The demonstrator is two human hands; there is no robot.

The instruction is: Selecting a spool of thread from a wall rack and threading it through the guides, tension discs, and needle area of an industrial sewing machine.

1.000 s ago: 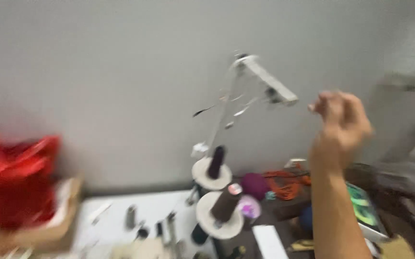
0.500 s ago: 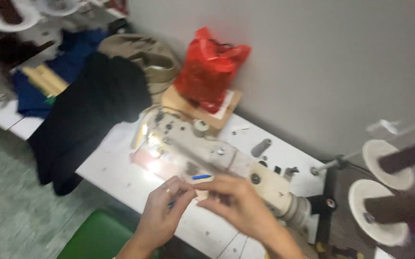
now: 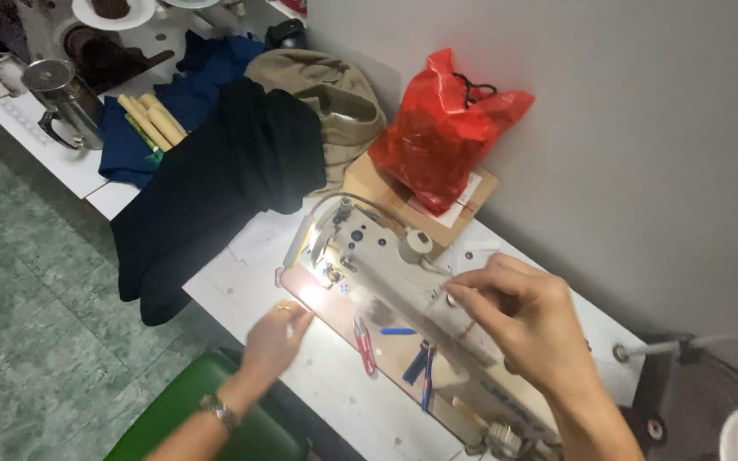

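A cream sewing machine [image 3: 386, 256] lies across the white table [image 3: 224, 290], its lamp lighting the needle area [image 3: 331, 273]. My right hand [image 3: 518, 320] hovers over the machine's top arm with thumb and forefinger pinched, apparently on a thin thread that is too fine to see. My left hand [image 3: 273, 340], a watch on its wrist, is lower down at the front of the machine bed with its fingers loosely curled, holding nothing I can make out. Red thread snips [image 3: 365, 346] and blue-handled pliers [image 3: 420, 367] lie on the bed between my hands.
Black cloth [image 3: 215, 205] hangs over the table's front edge, next to khaki fabric [image 3: 335, 102] and blue fabric [image 3: 181, 102]. A red plastic bag [image 3: 441, 128] sits on a cardboard box [image 3: 386, 192] by the wall. A metal jug [image 3: 62, 98] stands far left. A green stool [image 3: 207, 418] is below.
The view has swung from the thread stand on the wall down to the machine. My hands, close together half a second ago, have parted: right over the machine arm, left toward the bed.
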